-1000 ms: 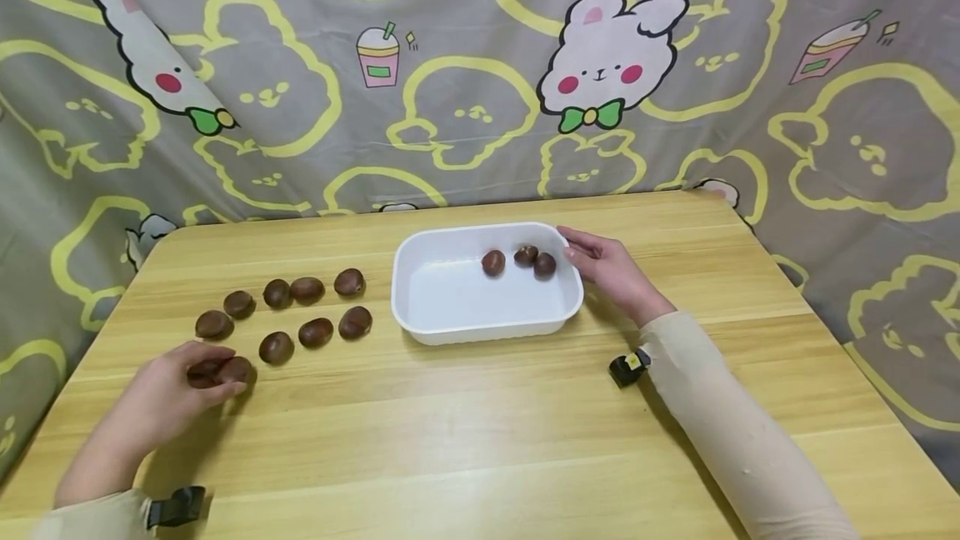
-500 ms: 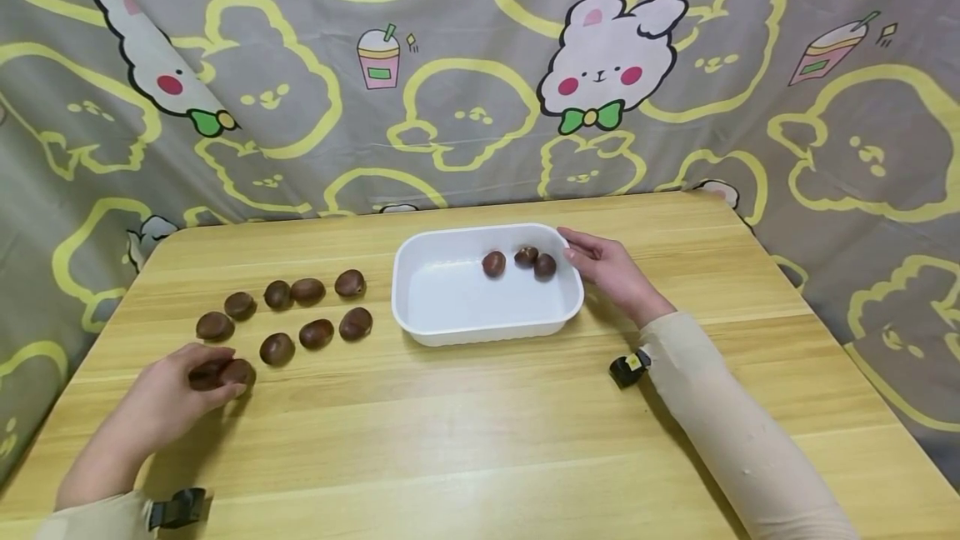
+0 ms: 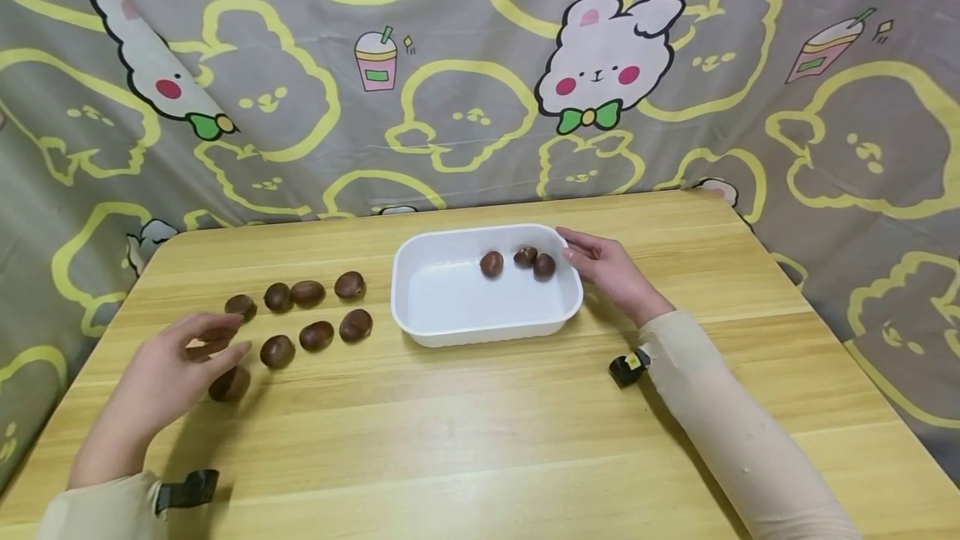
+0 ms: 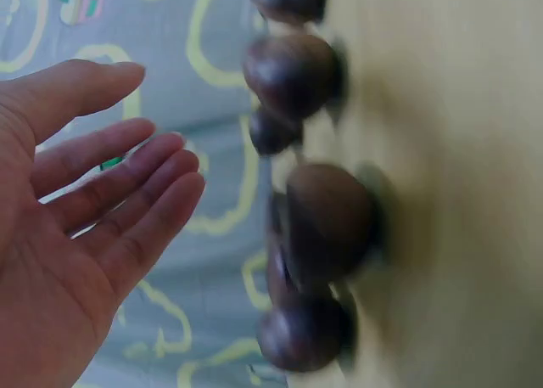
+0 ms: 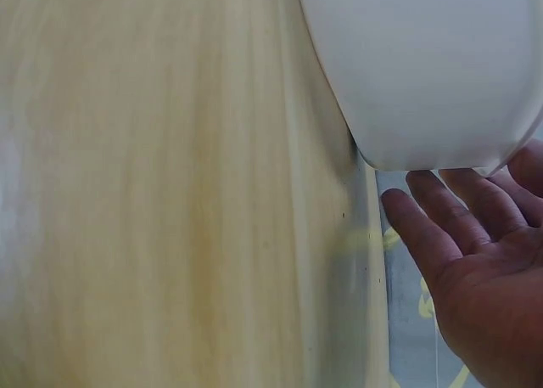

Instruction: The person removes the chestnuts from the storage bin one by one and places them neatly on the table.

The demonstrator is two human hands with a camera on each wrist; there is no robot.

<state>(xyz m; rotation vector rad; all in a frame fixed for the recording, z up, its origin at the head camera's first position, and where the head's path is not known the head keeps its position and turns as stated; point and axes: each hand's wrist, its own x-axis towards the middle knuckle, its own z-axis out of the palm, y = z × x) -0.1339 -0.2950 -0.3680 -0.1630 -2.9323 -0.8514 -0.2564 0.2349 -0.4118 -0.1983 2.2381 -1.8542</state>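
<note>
My left hand hovers with parted, slightly bent fingers at the left end of two rough rows of brown chestnuts. One chestnut lies just below its thumb; the hand partly hides what is behind it. Nothing is in the left palm in the left wrist view, where several blurred chestnuts stand beside the fingers. At the right end of a white tray, my right hand touches the wall with extended fingers. The right wrist view shows the fingertips of that hand against the tray wall.
Three chestnuts lie inside the tray near its back right, one of them apart from the other two. Upper-row chestnuts and lower-row chestnuts lie left of the tray. A patterned curtain hangs behind the wooden table.
My left hand has let go of the chestnuts at its fingertips and risen slightly up and to the right, with its fingers parted. My right hand and the tray have stayed in place.
</note>
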